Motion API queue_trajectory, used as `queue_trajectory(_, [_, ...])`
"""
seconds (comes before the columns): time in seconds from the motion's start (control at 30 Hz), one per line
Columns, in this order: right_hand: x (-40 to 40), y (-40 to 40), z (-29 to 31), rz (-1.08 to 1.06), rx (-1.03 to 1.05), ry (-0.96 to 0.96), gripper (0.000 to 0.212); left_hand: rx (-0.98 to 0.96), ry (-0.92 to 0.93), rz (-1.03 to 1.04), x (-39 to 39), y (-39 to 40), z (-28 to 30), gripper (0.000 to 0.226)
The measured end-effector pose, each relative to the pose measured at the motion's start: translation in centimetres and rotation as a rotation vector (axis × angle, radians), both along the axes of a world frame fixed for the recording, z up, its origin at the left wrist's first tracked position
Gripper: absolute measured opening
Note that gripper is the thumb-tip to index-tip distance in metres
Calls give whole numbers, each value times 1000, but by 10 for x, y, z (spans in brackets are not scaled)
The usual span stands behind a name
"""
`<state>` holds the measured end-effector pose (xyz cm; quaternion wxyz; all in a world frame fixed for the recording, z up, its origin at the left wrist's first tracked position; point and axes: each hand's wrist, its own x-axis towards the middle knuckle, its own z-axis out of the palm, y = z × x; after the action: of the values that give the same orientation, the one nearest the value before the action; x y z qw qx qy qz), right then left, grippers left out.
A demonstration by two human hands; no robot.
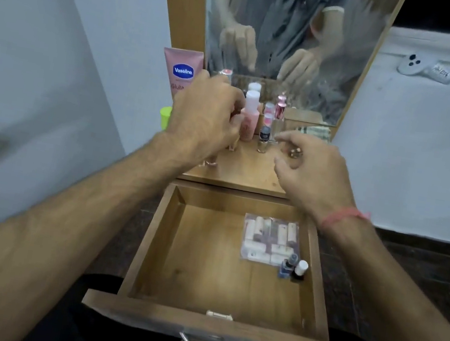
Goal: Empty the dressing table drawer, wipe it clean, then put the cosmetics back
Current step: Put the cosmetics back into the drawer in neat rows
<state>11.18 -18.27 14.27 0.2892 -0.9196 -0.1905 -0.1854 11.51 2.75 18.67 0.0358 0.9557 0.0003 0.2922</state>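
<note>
Wooden drawer [200,273] lay pulled out at lower centre, holding only a sachet packet [268,238] and two small bottles | step judged: refilling from bench [243,170] | left hand [206,113], centre, fingers curled at pink bottle [249,117], grip unclear | right hand [311,173] beside it, loosely curled, empty | next: lift bottle upright into drawer.

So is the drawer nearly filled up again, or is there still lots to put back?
Only just started. The drawer holds a clear packet of small tubes and two little bottles. The left hand is at the pink bottle, though its grip is blurred; the right hand hovers open. Most cosmetics, like the Vaseline tube, wait on the tabletop.
</note>
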Motion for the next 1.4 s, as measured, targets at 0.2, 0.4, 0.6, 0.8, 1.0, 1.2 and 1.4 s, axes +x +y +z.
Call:
queue_trajectory(0.2, [45,31,-5,-61,-164,-42,38,162,100,21,31,5,-12,35])
queue_trajectory(0.4, [70,40,-21,-72,-142,-59,22,41,75,-28,47,11,-21,29])
queue_trajectory(0.6, [73,36,-29,-95,9,-78,17,-21,103,-98,44,6,-18,23])
queue_trajectory(0.8, [29,1,-26,-7,166,8,19,-114,79,-222,14,-5,-13,26])
queue_trajectory(1.0, [-55,-47,-42,101,100,159,15,-145,85,-330,-53,-26,-28,27])
queue_trajectory(1.2, [-92,-63,-85,85,-82,150,22,-190,247,-363,-107,-37,-78,22])
queue_trajectory(1.4, [-94,-59,-98,105,-263,86,28,-172,363,-312,-126,-45,-98,26])
